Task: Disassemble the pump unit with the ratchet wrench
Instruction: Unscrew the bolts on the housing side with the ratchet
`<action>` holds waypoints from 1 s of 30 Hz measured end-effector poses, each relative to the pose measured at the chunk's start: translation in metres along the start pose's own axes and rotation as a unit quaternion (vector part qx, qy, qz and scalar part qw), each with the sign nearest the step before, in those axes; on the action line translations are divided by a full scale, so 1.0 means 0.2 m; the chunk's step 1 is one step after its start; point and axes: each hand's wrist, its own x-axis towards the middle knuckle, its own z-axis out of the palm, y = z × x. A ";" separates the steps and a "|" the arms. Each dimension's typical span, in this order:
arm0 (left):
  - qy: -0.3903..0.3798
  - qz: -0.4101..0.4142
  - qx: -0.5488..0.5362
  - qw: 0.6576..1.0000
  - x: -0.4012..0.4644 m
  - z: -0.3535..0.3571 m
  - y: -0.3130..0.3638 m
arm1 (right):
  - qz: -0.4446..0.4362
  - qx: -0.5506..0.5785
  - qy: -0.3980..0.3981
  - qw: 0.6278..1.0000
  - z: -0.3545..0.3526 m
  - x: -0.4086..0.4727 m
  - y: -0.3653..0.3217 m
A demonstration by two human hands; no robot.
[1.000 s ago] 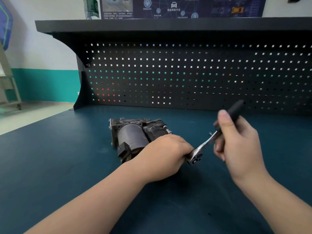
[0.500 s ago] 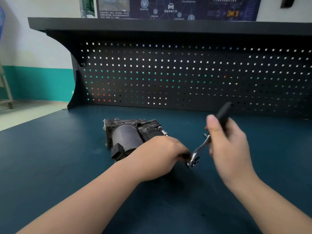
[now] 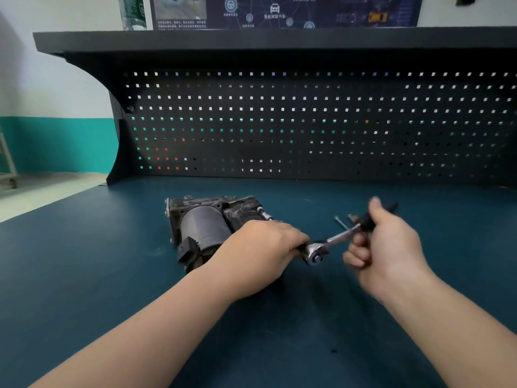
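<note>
The dark pump unit [image 3: 207,228] with a grey cylinder lies on the blue bench top, left of centre. My left hand [image 3: 260,253] is curled over the pump's near right end and grips the ratchet's socket end beside the chrome ratchet head [image 3: 316,254]. The ratchet wrench [image 3: 340,236] slants up to the right. My right hand [image 3: 389,247] grips its black handle [image 3: 366,224]. The fastener under the socket is hidden by my left hand.
A loose long bolt [image 3: 341,223] lies on the bench behind the wrench. The black pegboard [image 3: 307,121] closes the back, with a shelf [image 3: 251,40] above carrying a bottle [image 3: 133,12]. The bench's left edge [image 3: 56,204] drops to the floor.
My right hand has swung the wrench handle down and to the right, so the wrench lies flatter. My left hand has stayed on the pump and socket.
</note>
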 end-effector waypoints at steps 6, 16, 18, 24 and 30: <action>-0.027 0.051 0.004 0.998 0.00 0.00 0.01 | -0.245 -0.157 -0.074 0.954 -0.01 0.01 0.04; 0.023 -0.029 -0.015 0.999 -0.01 0.01 0.02 | -0.013 -0.038 -0.009 0.999 0.00 0.02 -0.01; 0.012 -0.033 -0.028 0.999 0.00 0.01 0.03 | 0.055 0.009 0.009 0.998 -0.02 0.04 0.00; -0.018 0.037 0.016 0.999 -0.01 0.00 0.00 | -0.403 -0.305 -0.205 0.838 0.01 -0.06 0.00; 0.004 -0.016 -0.002 1.000 -0.01 0.02 0.01 | -0.152 -0.117 -0.036 0.981 0.01 -0.03 0.02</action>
